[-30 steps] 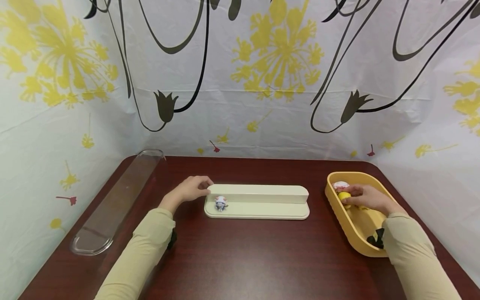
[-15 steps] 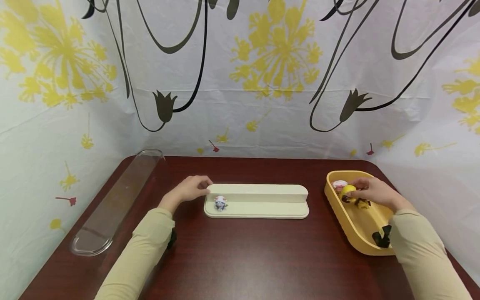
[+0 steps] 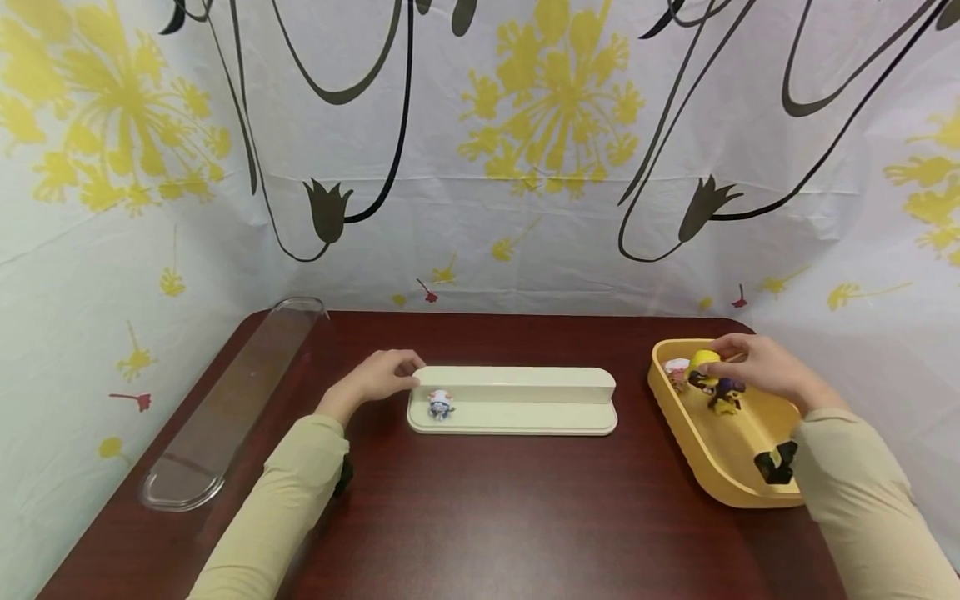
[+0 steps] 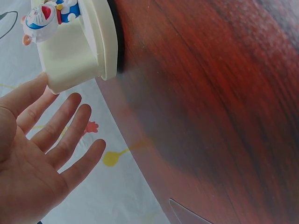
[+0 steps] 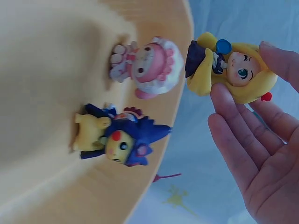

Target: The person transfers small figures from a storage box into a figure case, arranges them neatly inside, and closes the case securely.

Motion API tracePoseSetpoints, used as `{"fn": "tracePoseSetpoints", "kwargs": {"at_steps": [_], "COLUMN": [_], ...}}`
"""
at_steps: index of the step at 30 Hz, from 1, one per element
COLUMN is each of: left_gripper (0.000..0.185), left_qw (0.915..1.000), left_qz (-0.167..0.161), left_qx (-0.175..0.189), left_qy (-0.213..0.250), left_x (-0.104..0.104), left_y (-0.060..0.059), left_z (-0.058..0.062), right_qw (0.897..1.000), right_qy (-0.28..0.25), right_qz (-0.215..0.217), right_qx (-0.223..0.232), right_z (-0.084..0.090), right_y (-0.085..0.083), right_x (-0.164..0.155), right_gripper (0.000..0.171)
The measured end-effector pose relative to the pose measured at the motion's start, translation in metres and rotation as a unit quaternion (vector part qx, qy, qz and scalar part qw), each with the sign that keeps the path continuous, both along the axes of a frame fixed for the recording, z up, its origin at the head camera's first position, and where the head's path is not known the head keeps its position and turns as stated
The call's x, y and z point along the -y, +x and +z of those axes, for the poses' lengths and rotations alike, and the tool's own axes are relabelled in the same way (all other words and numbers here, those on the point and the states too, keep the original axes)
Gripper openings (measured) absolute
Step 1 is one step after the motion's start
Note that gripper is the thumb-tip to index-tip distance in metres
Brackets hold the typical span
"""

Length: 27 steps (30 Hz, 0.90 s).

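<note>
Right hand (image 3: 757, 371), right of frame in the head view: fingertips pinch the yellow-haired figurine (image 3: 703, 367) by its head, held just above the far end of the yellow tray (image 3: 678, 417). The right wrist view shows the figurine (image 5: 231, 70) in the upper right, clear of the tray rim, fingers (image 5: 233, 126) otherwise fairly straight.

In the tray: pink-and-white figurine (image 5: 147, 67) and dark blue-and-yellow figurine (image 5: 117, 137), close together.

Left hand (image 3: 378, 377), centre-left: fingers spread and relaxed, gripping nothing, fingertip touching the left end of the cream stepped stand (image 3: 525, 400). A small blue-and-white figurine (image 3: 441, 405) stands on the lower step near that end.

Clear plastic lid (image 3: 225, 408) lies on the dark wood table (image 3: 480, 517) at far left.
</note>
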State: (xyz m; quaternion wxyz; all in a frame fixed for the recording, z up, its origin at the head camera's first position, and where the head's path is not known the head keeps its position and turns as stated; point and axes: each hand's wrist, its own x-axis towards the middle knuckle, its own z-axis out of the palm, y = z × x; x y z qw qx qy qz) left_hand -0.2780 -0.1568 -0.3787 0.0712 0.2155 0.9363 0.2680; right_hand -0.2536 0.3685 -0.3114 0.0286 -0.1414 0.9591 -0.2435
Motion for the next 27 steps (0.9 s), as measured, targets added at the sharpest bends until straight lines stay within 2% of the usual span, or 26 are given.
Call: {"fn": "tracePoseSetpoints", "kwargs": {"at_steps": [8, 20, 27], "left_gripper": [0.020, 0.021, 0.020], "left_qw": [1.0000, 1.0000, 1.0000], "left_qz": [-0.008, -0.002, -0.008], "left_qx": [-0.006, 0.002, -0.002], "left_qy": [0.002, 0.004, 0.006], "left_x": [0.000, 0.001, 0.001], "left_y": [0.001, 0.000, 0.001], "left_z": [0.001, -0.001, 0.000], "right_qw": [1.000, 1.000, 0.999], "right_qy": [0.007, 0.006, 0.018], "right_qz": [-0.004, 0.007, 0.017], "right_qx": [-0.012, -0.011, -0.038], "right_z": [0.015, 0.029, 0.035], "right_y": [0.003, 0.004, 0.004], "right_x": [0.009, 0.026, 0.045], "right_gripper": [0.042, 0.046, 0.043]}}
